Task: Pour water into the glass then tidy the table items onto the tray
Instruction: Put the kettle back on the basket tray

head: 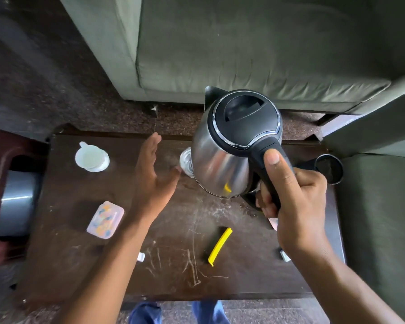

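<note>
Water is not yet visibly pouring: the right hand (295, 197) is gripping the handle of the steel electric kettle (229, 146) at frame centre, holding it above the glass (185, 161), which is half hidden behind it. The left hand (153, 176) is hovering beside the glass, fingers spread, holding nothing. Tidying is still waiting (no tray is identifiable): the white cup (91, 157), patterned box (105, 219) and yellow clip (219, 246) are lying on the dark table (80, 265).

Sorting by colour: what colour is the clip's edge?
Yellow, on a black clip; head view shows it.
</note>
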Action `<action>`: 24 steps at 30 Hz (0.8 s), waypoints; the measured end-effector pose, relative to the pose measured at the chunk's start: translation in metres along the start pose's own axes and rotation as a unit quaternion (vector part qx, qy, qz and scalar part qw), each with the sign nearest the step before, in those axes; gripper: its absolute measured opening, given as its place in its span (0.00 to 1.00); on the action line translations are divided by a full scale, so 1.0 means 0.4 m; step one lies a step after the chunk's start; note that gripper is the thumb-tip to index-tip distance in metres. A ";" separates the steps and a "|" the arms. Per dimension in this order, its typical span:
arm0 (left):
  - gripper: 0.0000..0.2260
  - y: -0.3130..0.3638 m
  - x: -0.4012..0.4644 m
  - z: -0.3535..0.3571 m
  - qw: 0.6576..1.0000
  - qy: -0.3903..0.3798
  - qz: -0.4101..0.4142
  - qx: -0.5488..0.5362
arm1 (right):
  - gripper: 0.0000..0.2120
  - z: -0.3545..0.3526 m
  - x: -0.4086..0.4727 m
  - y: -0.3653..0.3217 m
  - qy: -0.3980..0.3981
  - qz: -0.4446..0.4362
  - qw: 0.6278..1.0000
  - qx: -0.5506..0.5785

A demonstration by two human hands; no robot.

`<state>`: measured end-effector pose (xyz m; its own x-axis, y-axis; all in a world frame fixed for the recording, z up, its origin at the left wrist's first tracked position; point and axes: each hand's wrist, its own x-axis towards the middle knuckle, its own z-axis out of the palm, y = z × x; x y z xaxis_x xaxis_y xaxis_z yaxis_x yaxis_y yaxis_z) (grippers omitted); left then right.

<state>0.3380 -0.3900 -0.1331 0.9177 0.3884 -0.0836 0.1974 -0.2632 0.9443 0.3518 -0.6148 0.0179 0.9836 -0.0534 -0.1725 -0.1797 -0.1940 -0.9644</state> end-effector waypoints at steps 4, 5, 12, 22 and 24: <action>0.30 0.112 -0.045 -0.110 0.992 0.020 0.010 -0.128 | 0.39 0.089 -0.031 -0.043 -0.025 -0.004 1.000 0.014; 0.30 0.137 -0.057 -0.139 0.989 0.018 0.009 -0.143 | 0.39 0.113 -0.040 -0.055 -0.035 -0.005 0.999 0.020; 0.41 0.180 -0.134 -0.385 0.993 0.003 0.047 -0.106 | 0.38 0.324 -0.124 -0.139 -0.106 -0.010 0.994 0.019; 0.45 0.046 -0.202 -0.768 0.990 0.083 0.075 -0.082 | 0.46 0.727 -0.287 -0.218 -0.200 -0.026 0.979 0.019; 0.44 0.019 -0.216 -0.845 0.989 0.104 0.068 -0.083 | 0.43 0.811 -0.323 -0.233 -0.221 -0.025 0.975 0.030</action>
<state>0.1437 -0.1270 -0.0111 0.8377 0.5372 0.0982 0.0024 -0.1834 0.9830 0.2472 -0.2722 0.0651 0.9056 0.3837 -0.1810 -0.1425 -0.1269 -0.9816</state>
